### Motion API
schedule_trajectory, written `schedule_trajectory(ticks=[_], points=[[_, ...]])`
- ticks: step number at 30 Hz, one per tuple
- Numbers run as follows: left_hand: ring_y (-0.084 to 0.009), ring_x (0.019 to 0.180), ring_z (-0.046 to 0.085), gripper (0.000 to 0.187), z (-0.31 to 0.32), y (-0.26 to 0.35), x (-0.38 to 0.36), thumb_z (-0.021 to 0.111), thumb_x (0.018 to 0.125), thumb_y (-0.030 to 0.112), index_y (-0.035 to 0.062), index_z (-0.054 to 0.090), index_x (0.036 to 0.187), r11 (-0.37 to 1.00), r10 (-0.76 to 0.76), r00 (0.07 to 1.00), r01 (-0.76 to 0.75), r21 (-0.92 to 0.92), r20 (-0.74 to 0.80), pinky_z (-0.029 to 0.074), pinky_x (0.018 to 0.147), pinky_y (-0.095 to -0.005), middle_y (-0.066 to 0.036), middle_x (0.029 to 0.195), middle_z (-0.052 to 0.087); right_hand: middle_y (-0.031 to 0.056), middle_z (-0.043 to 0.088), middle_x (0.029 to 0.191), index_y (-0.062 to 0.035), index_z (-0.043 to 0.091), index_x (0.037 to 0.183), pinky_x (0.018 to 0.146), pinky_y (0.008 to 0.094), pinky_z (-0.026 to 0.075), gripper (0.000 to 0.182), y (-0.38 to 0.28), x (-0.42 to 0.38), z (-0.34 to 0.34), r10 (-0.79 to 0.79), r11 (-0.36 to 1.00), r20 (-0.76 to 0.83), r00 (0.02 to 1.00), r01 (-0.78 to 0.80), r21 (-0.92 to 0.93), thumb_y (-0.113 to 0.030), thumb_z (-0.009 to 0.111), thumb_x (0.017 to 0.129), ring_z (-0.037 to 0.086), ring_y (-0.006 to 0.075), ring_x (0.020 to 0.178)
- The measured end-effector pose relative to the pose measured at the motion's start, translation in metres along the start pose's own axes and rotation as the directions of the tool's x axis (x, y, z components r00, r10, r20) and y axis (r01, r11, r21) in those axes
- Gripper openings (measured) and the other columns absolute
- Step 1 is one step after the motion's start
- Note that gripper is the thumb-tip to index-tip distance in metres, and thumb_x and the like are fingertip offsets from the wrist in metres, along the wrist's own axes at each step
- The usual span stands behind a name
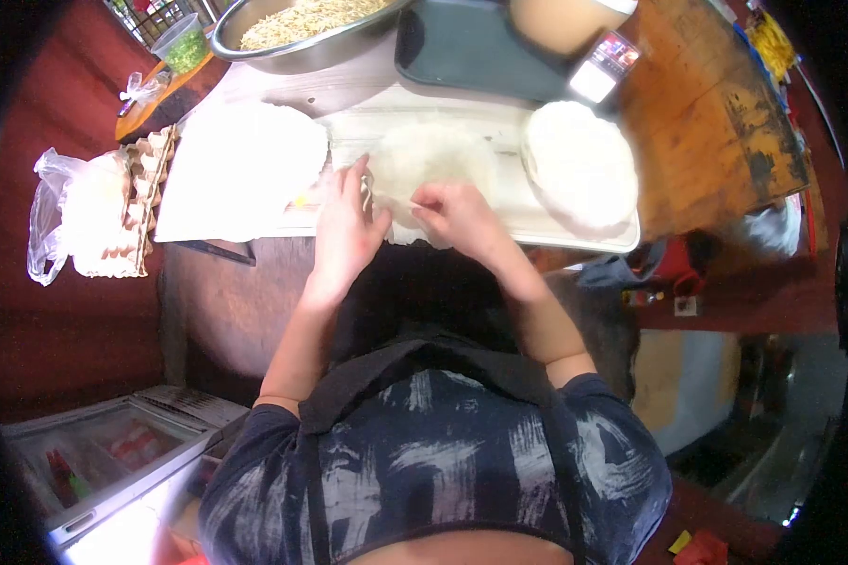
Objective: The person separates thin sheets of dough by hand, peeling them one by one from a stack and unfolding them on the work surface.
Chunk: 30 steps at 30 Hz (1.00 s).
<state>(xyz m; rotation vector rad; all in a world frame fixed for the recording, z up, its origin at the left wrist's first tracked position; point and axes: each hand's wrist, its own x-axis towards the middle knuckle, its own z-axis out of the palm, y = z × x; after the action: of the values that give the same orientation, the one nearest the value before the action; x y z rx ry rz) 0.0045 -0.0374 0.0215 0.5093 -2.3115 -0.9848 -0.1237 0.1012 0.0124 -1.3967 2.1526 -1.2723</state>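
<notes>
A thin, translucent round wrapper (433, 155) lies flat on the white board in front of me. My right hand (460, 221) pinches its near edge between thumb and fingertips. Beside the wrapper's left edge is my left hand (349, 226), with its fingers stretched forward and its thumb apart. A small pale striped bit shows by those fingers, too small to name. To the right sits a stack of pale round wrappers (582, 165). Another broad white, overexposed round pile (264, 151) lies to the left.
At the back stand a metal bowl (301, 42) of shredded filling, a dark tray (471, 52), a tan container (565, 24) and a phone (605, 68). A tub of chopped greens (187, 52) is far left, above egg cartons (141, 202). A glass-topped freezer (113, 452) stands lower left.
</notes>
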Motion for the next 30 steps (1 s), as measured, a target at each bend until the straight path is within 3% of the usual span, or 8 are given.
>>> schedule_trajectory(ticks=[2,6,10,14,17,21,24,30], points=[[-0.0299,0.085,0.065,0.052,-0.007,0.016,0.008,0.065,0.077,0.004,0.0023,0.05,0.127,0.703,0.521,0.853,-0.441,0.559,0.017,0.052,0.076,-0.0383,-0.018,0.102,0.062,0.0115,0.064,0.076,-0.0023,0.064,0.088,0.067,0.0367,0.049,0.012,-0.008,-0.004,-0.005,-0.061,0.996,0.049,0.997,0.064,-0.067,-0.01,0.067,0.078,0.064,0.0285,0.072],[-0.0345,0.084,0.063,0.042,0.006,0.006,0.014,0.067,0.076,0.008,0.004,0.058,0.117,0.802,0.497,0.785,-0.578,0.151,0.37,0.051,0.077,-0.0407,-0.018,0.104,0.062,0.005,0.06,0.087,-0.0112,0.064,0.088,0.078,0.0395,0.042,0.014,-0.021,-0.021,-0.019,-0.211,0.886,0.098,0.973,0.232,-0.402,-0.009,0.067,0.075,0.059,0.0255,0.088],[-0.0387,0.08,0.061,0.018,0.023,0.027,0.02,0.064,0.079,0.01,0.0016,0.064,0.095,0.976,0.206,0.783,-0.208,-0.065,0.587,0.049,0.071,-0.045,-0.02,0.086,0.06,0.0045,0.056,0.095,-0.0122,0.06,0.088,0.084,0.0405,0.037,0.018,-0.018,-0.032,-0.03,-0.265,0.83,-0.154,0.952,0.144,-0.539,-0.012,0.069,0.073,0.055,0.0252,0.096],[-0.0369,0.075,0.061,0.014,0.044,0.042,0.022,0.06,0.082,0.007,-0.0015,0.064,0.092,0.986,0.104,0.879,-0.03,-0.164,0.466,0.048,0.067,-0.0413,-0.02,0.082,0.059,0.0128,0.053,0.104,-0.0065,0.057,0.094,0.088,0.0436,0.038,0.028,-0.021,-0.031,-0.036,-0.22,0.906,-0.681,0.698,-0.113,-0.408,-0.015,0.073,0.073,0.053,0.0282,0.098],[-0.0349,0.077,0.063,0.013,0.056,0.06,0.022,0.06,0.082,0.003,-0.0022,0.064,0.094,0.968,0.111,0.95,-0.038,-0.247,0.29,0.049,0.067,-0.0366,-0.02,0.085,0.06,0.0148,0.054,0.103,-0.0039,0.058,0.097,0.079,0.0384,0.044,0.031,-0.012,-0.038,-0.043,0.093,0.983,-0.664,0.742,-0.176,-0.059,-0.016,0.075,0.075,0.055,0.0303,0.093],[-0.0255,0.088,0.067,0.019,0.075,0.057,0.034,0.059,0.084,-0.004,-0.0035,0.063,0.103,0.846,0.313,0.949,-0.292,-0.447,-0.027,0.05,0.074,-0.0291,-0.015,0.098,0.065,0.0161,0.057,0.104,-0.0019,0.058,0.097,0.072,0.0358,0.048,0.027,-0.022,-0.026,-0.054,0.077,0.997,-0.586,0.806,-0.06,0.048,-0.013,0.073,0.078,0.058,0.0319,0.09],[-0.0171,0.097,0.064,0.03,0.065,0.068,0.037,0.056,0.088,-0.005,-0.0026,0.056,0.118,0.606,0.116,0.993,-0.059,-0.793,0.015,0.049,0.081,-0.025,-0.012,0.109,0.065,0.0134,0.062,0.101,-0.0018,0.059,0.095,0.078,0.0339,0.048,0.019,-0.055,-0.01,-0.062,-0.286,0.957,-0.739,0.61,0.214,-0.194,-0.003,0.069,0.079,0.061,0.0286,0.093],[-0.0051,0.079,0.06,0.043,0.028,0.053,0.033,0.053,0.091,-0.003,-0.0011,0.044,0.133,0.714,-0.022,0.999,-0.016,-0.7,-0.045,0.043,0.063,-0.0169,-0.005,0.093,0.065,0.0153,0.062,0.091,-0.0037,0.062,0.092,0.07,0.0422,0.048,0.01,-0.043,0.015,-0.035,-0.354,0.892,-0.36,0.863,0.195,-0.409,-0.01,0.062,0.084,0.06,0.0352,0.082]])
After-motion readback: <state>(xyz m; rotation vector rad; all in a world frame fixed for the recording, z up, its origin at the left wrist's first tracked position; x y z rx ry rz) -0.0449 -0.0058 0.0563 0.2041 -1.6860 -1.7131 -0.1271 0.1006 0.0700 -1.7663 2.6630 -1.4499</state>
